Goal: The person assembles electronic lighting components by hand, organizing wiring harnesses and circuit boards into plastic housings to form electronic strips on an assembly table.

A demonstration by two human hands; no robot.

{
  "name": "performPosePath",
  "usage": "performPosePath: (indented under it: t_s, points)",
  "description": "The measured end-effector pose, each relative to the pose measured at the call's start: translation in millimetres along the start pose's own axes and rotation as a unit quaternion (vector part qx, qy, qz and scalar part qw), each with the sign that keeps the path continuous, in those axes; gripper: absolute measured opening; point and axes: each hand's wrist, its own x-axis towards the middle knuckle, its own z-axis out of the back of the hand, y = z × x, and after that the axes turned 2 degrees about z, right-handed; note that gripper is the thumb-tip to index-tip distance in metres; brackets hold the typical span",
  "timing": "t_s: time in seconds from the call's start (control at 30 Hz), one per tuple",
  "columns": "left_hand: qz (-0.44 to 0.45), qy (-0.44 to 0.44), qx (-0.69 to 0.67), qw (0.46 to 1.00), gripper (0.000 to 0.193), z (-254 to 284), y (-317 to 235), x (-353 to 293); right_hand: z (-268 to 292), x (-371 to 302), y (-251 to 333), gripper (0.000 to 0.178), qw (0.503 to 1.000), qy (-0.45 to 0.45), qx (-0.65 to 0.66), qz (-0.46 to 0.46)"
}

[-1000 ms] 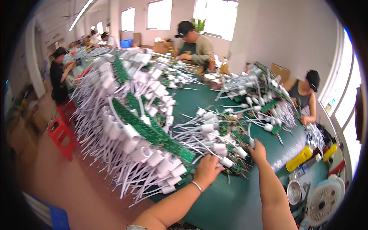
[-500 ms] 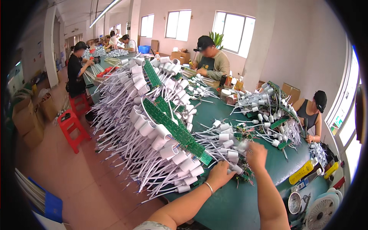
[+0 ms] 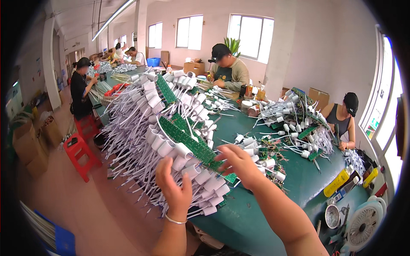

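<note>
A tall heap of white cylindrical caps with white wires (image 3: 141, 123) rises at the table's left side. On its near slope lies a long green circuit-board strip (image 3: 188, 141), with a row of white caps along its lower edge. My left hand (image 3: 175, 187) is raised in front of these caps, thumb and fingers apart, nothing in it. Over the strip's right end reaches my right hand (image 3: 239, 164), its fingers stretched and spread; whether the fingertips touch the board cannot be made out. Right of it lies a smaller group of wired white caps (image 3: 268, 163).
Another pile of wired boards (image 3: 294, 119) stands farther right on the green table (image 3: 273, 213). Yellow tubes (image 3: 337, 183), a metal cup (image 3: 332, 215) and a small fan (image 3: 363, 226) sit at the right edge. Co-workers sit across and to the right. A red stool (image 3: 81, 153) stands left.
Both hands have moved left, from the smaller group of wired caps to the big heap's circuit-board strip. The left hand has lifted and opened. The view has shifted slightly.
</note>
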Motion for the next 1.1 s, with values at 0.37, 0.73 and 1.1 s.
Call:
performPosePath:
  t_s: [0.37,0.73,1.1]
  points:
    - [0.262,-0.124,-0.357,0.888,0.045,35.0,21.1,-36.3,-67.9,-50.6,16.9,0.018,0.877,-0.065,-0.299,0.37]
    - [0.278,0.224,-0.636,0.684,0.04,94.9,-38.5,-61.7,12.9,-230.6,-28.9,0.027,0.697,-0.089,-0.478,0.527]
    - [-0.116,0.547,-0.333,0.759,0.012,111.2,-98.6,-83.9,60.8,-347.9,-103.9,0.037,0.838,-0.295,-0.344,0.305]
